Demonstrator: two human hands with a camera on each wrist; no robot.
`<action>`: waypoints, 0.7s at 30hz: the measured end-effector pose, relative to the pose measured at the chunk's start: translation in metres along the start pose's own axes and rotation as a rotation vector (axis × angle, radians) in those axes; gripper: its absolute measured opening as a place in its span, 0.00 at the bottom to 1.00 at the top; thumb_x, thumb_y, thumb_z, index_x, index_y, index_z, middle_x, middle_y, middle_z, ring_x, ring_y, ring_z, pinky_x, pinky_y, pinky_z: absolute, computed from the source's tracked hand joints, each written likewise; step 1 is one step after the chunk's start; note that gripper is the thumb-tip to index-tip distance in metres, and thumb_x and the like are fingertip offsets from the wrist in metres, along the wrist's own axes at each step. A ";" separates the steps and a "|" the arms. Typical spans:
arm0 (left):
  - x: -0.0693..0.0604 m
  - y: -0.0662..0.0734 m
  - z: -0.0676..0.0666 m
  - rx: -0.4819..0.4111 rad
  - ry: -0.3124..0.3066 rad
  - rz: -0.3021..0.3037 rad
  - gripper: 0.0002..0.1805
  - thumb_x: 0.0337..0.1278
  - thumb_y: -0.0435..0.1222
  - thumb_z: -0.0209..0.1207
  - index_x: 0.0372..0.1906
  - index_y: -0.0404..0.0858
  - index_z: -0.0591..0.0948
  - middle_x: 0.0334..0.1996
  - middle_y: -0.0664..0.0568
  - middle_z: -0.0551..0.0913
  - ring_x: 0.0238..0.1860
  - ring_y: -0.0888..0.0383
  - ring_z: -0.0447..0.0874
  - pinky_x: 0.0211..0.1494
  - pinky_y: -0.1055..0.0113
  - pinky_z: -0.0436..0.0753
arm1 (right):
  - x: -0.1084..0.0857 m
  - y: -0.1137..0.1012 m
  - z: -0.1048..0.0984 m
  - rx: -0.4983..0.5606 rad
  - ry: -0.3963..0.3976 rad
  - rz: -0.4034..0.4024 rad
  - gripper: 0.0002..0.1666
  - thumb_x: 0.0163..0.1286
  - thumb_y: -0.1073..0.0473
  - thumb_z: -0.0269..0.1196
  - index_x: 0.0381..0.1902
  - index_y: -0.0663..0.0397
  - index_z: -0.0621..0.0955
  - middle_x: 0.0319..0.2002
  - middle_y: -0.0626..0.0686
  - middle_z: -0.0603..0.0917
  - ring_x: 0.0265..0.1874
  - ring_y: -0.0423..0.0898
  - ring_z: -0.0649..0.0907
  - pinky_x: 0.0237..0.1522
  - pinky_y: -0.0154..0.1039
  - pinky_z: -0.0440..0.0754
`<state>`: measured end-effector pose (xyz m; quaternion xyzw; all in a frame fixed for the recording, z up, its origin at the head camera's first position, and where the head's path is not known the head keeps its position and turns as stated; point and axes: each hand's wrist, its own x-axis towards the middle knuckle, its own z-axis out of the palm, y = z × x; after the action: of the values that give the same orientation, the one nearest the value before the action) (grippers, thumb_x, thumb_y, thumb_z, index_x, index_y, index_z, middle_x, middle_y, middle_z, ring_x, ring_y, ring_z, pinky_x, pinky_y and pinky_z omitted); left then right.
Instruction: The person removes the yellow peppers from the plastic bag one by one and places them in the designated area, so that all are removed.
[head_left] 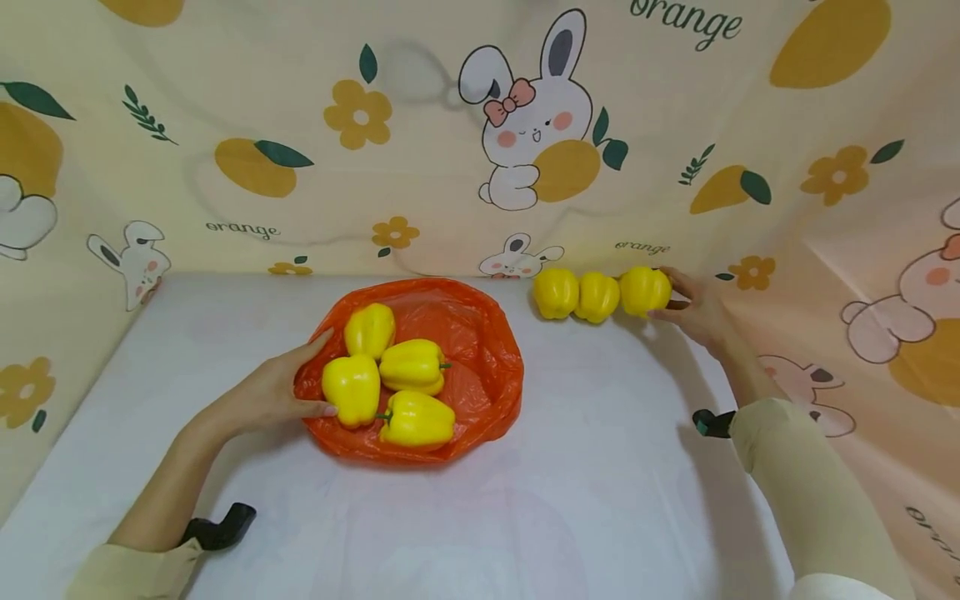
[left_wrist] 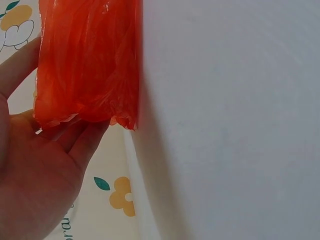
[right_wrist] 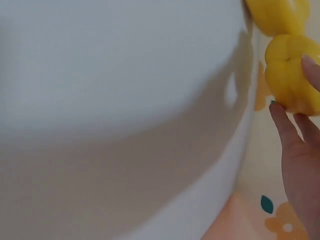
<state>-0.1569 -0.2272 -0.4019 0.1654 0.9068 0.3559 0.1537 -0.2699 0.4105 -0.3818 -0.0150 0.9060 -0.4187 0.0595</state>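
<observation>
A red plastic bag (head_left: pixel 510 358), rolled open into a round shape, stands left of centre with several yellow bell peppers (head_left: pixel 417 421) inside. My left hand (head_left: pixel 277 387) holds the bag's left side, thumb over the rim beside a pepper; in the left wrist view, fingers of the left hand (left_wrist: pixel 45 165) reach behind the bag's red wall (left_wrist: pixel 90 60). At the back right, three yellow bell peppers stand in a row. My right hand (head_left: pixel 701 312) grips the rightmost bell pepper (head_left: pixel 645 291), thumb in front and fingers behind. The right wrist view shows this pepper (right_wrist: pixel 290 75) between thumb and fingers.
The other two row peppers, one at the left end (head_left: pixel 556 293) and one in the middle (head_left: pixel 598 297), stand close by the back cloth (head_left: pixel 420 192). A white surface (head_left: pixel 585 467) lies under everything. Patterned cloth (head_left: pixel 840 275) also rises along the right side.
</observation>
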 end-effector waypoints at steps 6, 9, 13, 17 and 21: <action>0.001 -0.001 0.001 -0.010 0.000 -0.006 0.63 0.46 0.54 0.74 0.80 0.41 0.48 0.75 0.32 0.55 0.73 0.32 0.54 0.69 0.36 0.63 | 0.003 0.012 0.006 -0.009 -0.018 -0.041 0.51 0.66 0.60 0.69 0.80 0.46 0.55 0.76 0.58 0.58 0.69 0.64 0.66 0.67 0.58 0.68; 0.001 -0.002 0.002 -0.011 0.003 0.000 0.63 0.46 0.54 0.74 0.80 0.40 0.48 0.75 0.33 0.55 0.74 0.32 0.54 0.70 0.36 0.61 | 0.001 0.013 0.009 -0.010 -0.037 -0.019 0.50 0.66 0.56 0.69 0.79 0.43 0.56 0.76 0.58 0.58 0.70 0.64 0.64 0.69 0.62 0.64; 0.001 -0.002 0.003 0.000 0.009 0.020 0.63 0.46 0.54 0.74 0.80 0.38 0.49 0.76 0.33 0.55 0.74 0.34 0.53 0.72 0.36 0.58 | -0.002 0.013 0.012 0.009 -0.074 0.042 0.54 0.68 0.51 0.67 0.81 0.39 0.48 0.78 0.60 0.52 0.73 0.66 0.58 0.71 0.67 0.55; 0.001 -0.003 0.004 0.006 0.010 0.024 0.63 0.46 0.53 0.74 0.80 0.39 0.48 0.75 0.33 0.55 0.74 0.34 0.54 0.71 0.36 0.59 | -0.001 0.015 0.014 0.016 -0.077 0.050 0.56 0.69 0.49 0.67 0.81 0.38 0.43 0.79 0.60 0.48 0.74 0.66 0.55 0.72 0.66 0.53; 0.001 -0.003 0.003 0.001 0.010 0.014 0.63 0.46 0.54 0.74 0.80 0.40 0.48 0.76 0.33 0.55 0.74 0.33 0.54 0.71 0.37 0.60 | 0.001 0.019 0.015 0.052 -0.075 0.028 0.56 0.69 0.51 0.66 0.81 0.39 0.43 0.79 0.59 0.47 0.74 0.66 0.57 0.72 0.64 0.54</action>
<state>-0.1570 -0.2271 -0.4064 0.1703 0.9066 0.3573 0.1466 -0.2690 0.4115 -0.4059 -0.0164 0.8920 -0.4406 0.0994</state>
